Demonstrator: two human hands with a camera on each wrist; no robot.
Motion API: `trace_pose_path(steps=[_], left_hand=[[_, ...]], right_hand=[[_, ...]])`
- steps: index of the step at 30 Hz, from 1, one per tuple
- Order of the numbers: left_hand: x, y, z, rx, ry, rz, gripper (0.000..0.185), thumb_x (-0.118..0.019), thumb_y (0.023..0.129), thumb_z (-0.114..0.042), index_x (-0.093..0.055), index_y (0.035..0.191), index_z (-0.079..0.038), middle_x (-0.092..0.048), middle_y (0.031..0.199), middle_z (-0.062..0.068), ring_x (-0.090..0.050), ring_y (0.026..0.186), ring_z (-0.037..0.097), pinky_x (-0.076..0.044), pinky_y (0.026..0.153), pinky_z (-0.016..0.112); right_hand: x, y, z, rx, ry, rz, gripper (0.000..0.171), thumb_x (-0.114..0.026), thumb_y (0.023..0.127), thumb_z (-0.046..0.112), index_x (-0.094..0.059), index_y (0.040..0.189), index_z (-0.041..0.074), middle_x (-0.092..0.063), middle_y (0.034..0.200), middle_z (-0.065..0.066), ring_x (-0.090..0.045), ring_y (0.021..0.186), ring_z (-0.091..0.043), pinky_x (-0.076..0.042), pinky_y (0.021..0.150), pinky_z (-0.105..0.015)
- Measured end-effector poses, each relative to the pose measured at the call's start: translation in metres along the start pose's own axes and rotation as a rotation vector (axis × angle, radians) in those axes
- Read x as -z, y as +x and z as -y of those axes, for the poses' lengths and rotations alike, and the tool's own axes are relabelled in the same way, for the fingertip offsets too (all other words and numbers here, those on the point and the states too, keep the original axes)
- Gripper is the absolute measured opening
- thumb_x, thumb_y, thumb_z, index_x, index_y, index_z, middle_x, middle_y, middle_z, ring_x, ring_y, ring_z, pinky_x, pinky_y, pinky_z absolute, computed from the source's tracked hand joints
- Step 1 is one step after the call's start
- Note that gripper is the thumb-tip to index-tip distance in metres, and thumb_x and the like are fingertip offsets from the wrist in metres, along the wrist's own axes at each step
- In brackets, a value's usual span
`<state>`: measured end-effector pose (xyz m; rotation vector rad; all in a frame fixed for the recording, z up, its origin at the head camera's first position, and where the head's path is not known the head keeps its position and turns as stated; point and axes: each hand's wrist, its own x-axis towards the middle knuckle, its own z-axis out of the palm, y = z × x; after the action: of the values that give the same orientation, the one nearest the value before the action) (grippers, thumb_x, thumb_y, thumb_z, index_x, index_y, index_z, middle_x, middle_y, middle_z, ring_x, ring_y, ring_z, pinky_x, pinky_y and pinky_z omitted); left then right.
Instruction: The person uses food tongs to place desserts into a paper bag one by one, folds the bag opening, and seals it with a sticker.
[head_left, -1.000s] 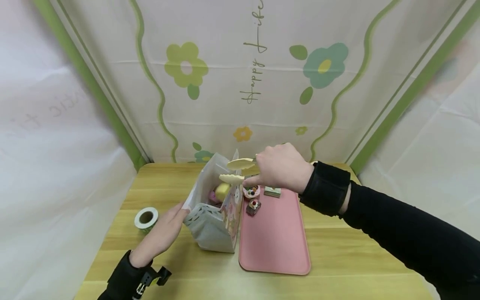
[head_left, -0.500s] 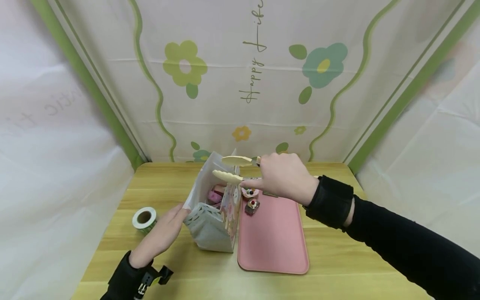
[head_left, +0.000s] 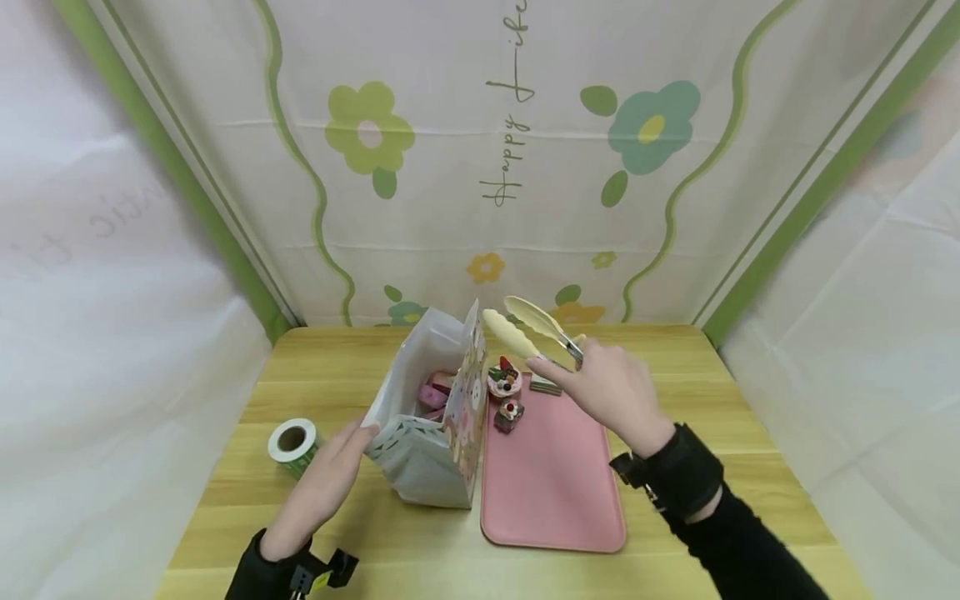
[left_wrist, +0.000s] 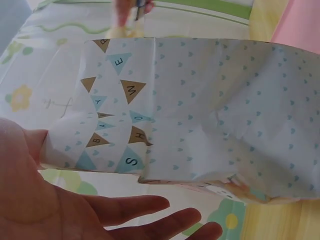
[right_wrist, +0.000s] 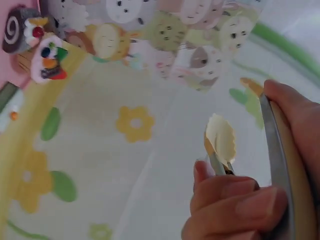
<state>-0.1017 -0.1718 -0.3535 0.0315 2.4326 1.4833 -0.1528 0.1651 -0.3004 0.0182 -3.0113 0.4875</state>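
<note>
My left hand (head_left: 324,483) holds the left rim of a standing white paper bag (head_left: 427,467), the thumb at its edge and the other fingers stretched along the outside (left_wrist: 135,210). Several pink pieces (head_left: 433,397) lie inside the bag. My right hand (head_left: 618,390) grips tongs with cream scalloped tips (head_left: 510,333), raised just right of the bag's mouth and above the tray's back end. The tips stand apart with nothing between them. Below them are a toy fruit-topped tart (head_left: 504,382), a toy chocolate roll cake (head_left: 508,415) and a green layered slice (head_left: 545,385).
The pink tray (head_left: 551,483) lies close along the bag's right side. A roll of labels (head_left: 292,445) stands on the wooden table (head_left: 675,500) left of my left hand. A flower-printed cloth (head_left: 450,167) hangs behind the table.
A yellow piece seen in the bag below the tongs is out of sight. The right hand has drawn the tongs back to the right, out from over the bag. The left hand stays at the rim.
</note>
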Motion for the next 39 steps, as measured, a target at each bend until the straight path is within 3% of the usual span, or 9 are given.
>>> trace_pose_path(steps=[4,10,16,20,26,34,39], left_hand=[[-0.004,-0.001,0.001,-0.018,-0.041,-0.017,0.063,-0.030,0.094,-0.049,-0.031,0.138,-0.004,-0.033,0.137,0.017,-0.028,0.125,0.031,-0.022,0.098,0.051],[-0.009,0.000,0.001,-0.055,-0.090,-0.020,0.061,-0.030,0.095,-0.046,-0.029,0.138,-0.003,-0.032,0.137,0.017,-0.028,0.125,0.031,-0.021,0.099,0.050],[-0.014,0.005,0.002,-0.078,-0.096,-0.046,0.060,-0.031,0.095,-0.044,-0.031,0.137,-0.001,-0.034,0.135,0.017,-0.030,0.123,0.030,-0.023,0.098,0.050],[-0.017,0.005,0.003,-0.073,-0.110,-0.045,0.061,-0.030,0.095,-0.044,-0.029,0.137,0.000,-0.032,0.136,0.018,-0.030,0.123,0.031,-0.023,0.098,0.051],[-0.020,0.003,0.003,-0.056,-0.100,-0.052,0.061,-0.028,0.095,-0.045,-0.029,0.138,-0.001,-0.033,0.136,0.019,-0.030,0.123,0.032,-0.022,0.098,0.052],[-0.020,0.005,0.002,-0.061,-0.091,-0.056,0.062,-0.028,0.095,-0.047,-0.030,0.138,-0.003,-0.032,0.137,0.016,-0.029,0.124,0.029,-0.022,0.099,0.049],[-0.022,0.004,0.002,-0.046,-0.069,-0.052,0.064,-0.028,0.094,-0.049,-0.031,0.138,-0.002,-0.033,0.137,0.017,-0.029,0.124,0.031,-0.022,0.099,0.050]], right_hand=[[-0.035,-0.012,-0.025,-0.117,0.054,-0.046,0.070,-0.037,0.067,0.081,-0.046,0.065,0.012,-0.037,0.051,-0.002,-0.037,0.040,-0.018,-0.026,0.033,-0.031],[-0.090,-0.036,-0.051,-0.319,0.077,0.029,0.075,-0.035,0.062,0.085,-0.045,0.057,0.010,-0.036,0.048,-0.001,-0.036,0.037,-0.016,-0.023,0.031,-0.029],[-0.124,-0.054,-0.058,-0.426,0.144,0.098,0.084,-0.034,0.059,0.087,-0.054,0.074,0.007,-0.042,0.053,-0.005,-0.041,0.040,-0.018,-0.026,0.032,-0.029],[-0.142,-0.062,-0.056,-0.433,0.133,0.115,0.094,-0.033,0.057,0.089,-0.057,0.088,0.003,-0.045,0.054,-0.006,-0.042,0.040,-0.018,-0.026,0.032,-0.030],[-0.165,-0.069,-0.048,-0.445,0.112,0.126,0.098,-0.034,0.054,0.089,-0.055,0.086,-0.001,-0.048,0.058,-0.009,-0.045,0.045,-0.020,-0.031,0.035,-0.033],[-0.177,-0.065,-0.029,-0.395,0.088,0.101,0.089,-0.042,0.060,0.083,-0.054,0.085,-0.001,-0.046,0.056,-0.008,-0.045,0.045,-0.020,-0.032,0.036,-0.034],[-0.187,-0.065,-0.022,-0.391,0.048,0.116,0.089,-0.043,0.059,0.084,-0.052,0.085,-0.001,-0.044,0.054,-0.007,-0.044,0.045,-0.020,-0.031,0.036,-0.034]])
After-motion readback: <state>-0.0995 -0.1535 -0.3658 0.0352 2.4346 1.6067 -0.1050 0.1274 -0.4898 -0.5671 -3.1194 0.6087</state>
